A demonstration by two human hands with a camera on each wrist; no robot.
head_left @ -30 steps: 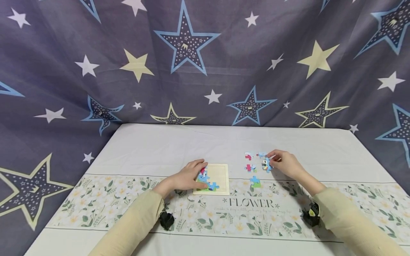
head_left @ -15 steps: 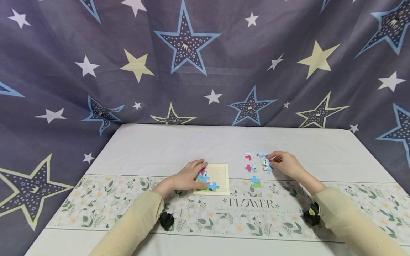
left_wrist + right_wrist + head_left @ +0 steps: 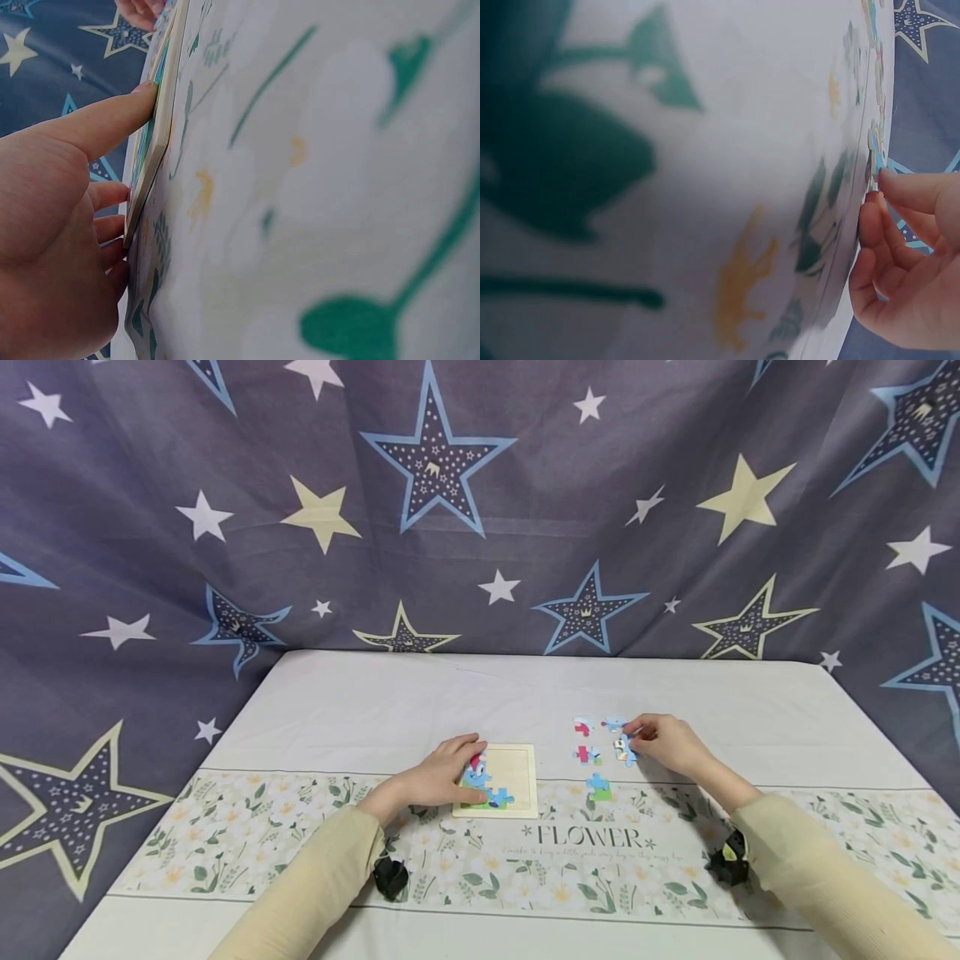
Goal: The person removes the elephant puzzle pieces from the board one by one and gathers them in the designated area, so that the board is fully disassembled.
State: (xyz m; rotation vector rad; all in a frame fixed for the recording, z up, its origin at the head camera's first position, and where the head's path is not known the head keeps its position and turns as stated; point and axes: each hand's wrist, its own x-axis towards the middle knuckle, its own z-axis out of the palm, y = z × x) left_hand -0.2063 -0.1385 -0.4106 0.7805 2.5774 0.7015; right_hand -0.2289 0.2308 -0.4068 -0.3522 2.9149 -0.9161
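My left hand (image 3: 437, 774) rests on the left side of a square wooden puzzle board (image 3: 531, 781). Its straight thumb (image 3: 112, 120) presses on the joined pieces, and the other fingertips lie along the board's edge. Partly covered by this hand, the joined pieces (image 3: 498, 797) show a blue figure with red on top. To the right of the board, my right hand (image 3: 670, 745) pinches a blue puzzle piece (image 3: 623, 748) between thumb and index finger, close over the table. In the right wrist view that puzzle piece (image 3: 876, 146) appears edge-on at the fingertips.
Several loose puzzle pieces lie between the hands: a red and white one (image 3: 582, 726), a red one (image 3: 583, 754), a blue and green one (image 3: 598, 787) and a light blue one (image 3: 613, 724). A flowered runner (image 3: 555, 885) crosses the white table; a starred curtain (image 3: 480, 552) hangs behind.
The blue piece in my right hand has turned slightly at the fingertips, and the fingers have shifted a little with it. The left hand and board stay in place.
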